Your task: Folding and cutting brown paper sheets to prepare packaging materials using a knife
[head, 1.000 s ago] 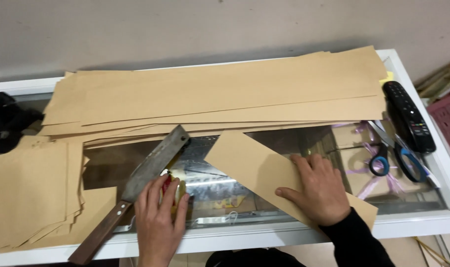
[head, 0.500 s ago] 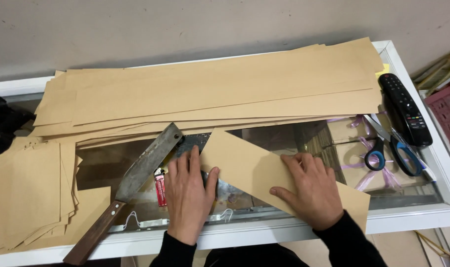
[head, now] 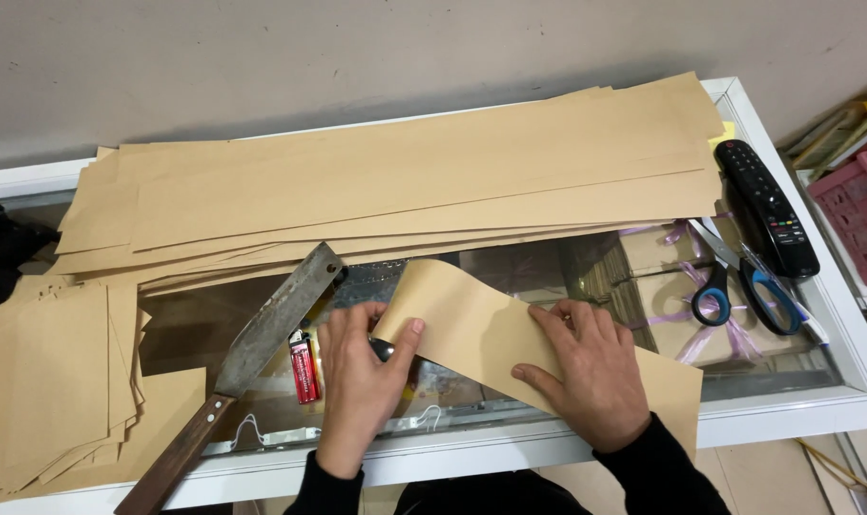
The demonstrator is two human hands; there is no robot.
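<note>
A strip of brown paper [head: 471,319] lies slantwise on the glass counter top [head: 795,367]. My left hand [head: 362,381] has its thumb under the strip's left end and lifts that end off the glass. My right hand [head: 586,367] lies flat on the strip's right half and pins it down. A big cleaver [head: 262,343] with a rusty blade and a brown wooden handle rests just left of my left hand. Beside the blade lies a red lighter [head: 303,367].
A long stack of brown paper strips [head: 405,186] covers the back of the counter. Cut paper squares [head: 57,381] are piled at the left. At the right lie blue-handled scissors [head: 738,281] and a black remote [head: 765,205]. A pink basket [head: 857,219] stands beyond the counter's edge.
My left hand has moved right from beside the cleaver to the strip's left end and raised it with the thumb. The right hand has stayed pressed on the strip.
</note>
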